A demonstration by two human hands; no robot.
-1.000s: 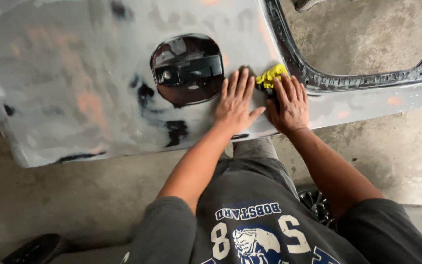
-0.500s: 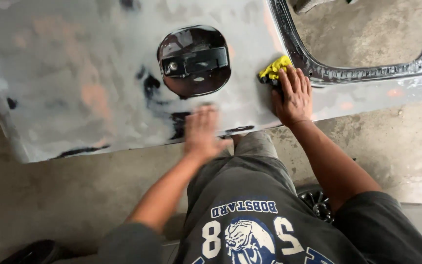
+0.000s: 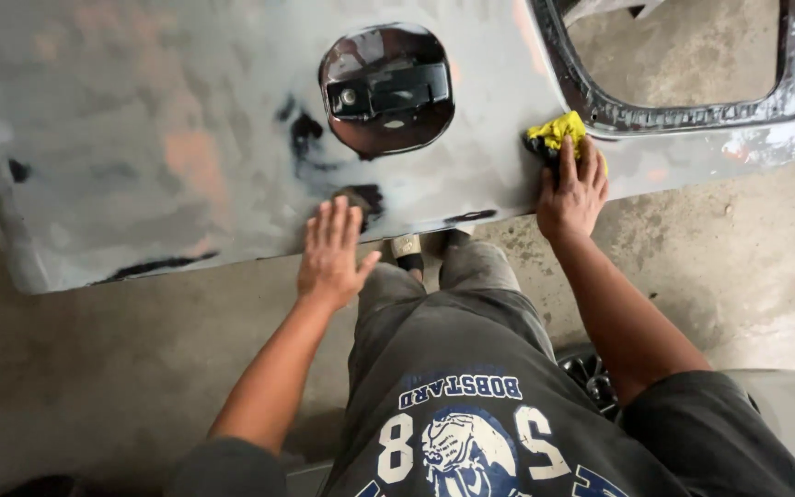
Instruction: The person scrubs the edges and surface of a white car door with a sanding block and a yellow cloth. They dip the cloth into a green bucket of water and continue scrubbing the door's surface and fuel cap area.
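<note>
A yellow pad (image 3: 561, 132), crumpled and dark along its left edge, lay pressed against a grey sanded car body panel (image 3: 186, 120), at the spot where the panel's flat face met the lower left corner of a black-rimmed window opening (image 3: 692, 115). The right hand (image 3: 570, 195) bore down on the pad from below, fingers (image 3: 578, 162) stretched over it and lying close together, so its grip was a flat press on the pad rather than a closed fist. The left hand (image 3: 330, 253) lay flat on the panel's lower edge, well apart from the right, fingers spread open and holding nothing, the fingertips touching a dark patch (image 3: 361, 198) where the grey coat had worn through.

Above and between the two hands sat a round black recess (image 3: 386, 90) in the panel, holding a dark latch-like fitting. Further dark marks ran left of the recess and along the panel's bottom edge, and faint orange-pink blotches showed across the left half of the panel.

Beneath the panel was a stained concrete floor (image 3: 94, 368). The person wore dark grey trousers and a dark shirt with blue and white print (image 3: 457, 442), one foot in a sandal (image 3: 407, 250) just below the panel's edge. A dark metal part (image 3: 591, 373) showed by the right forearm.
</note>
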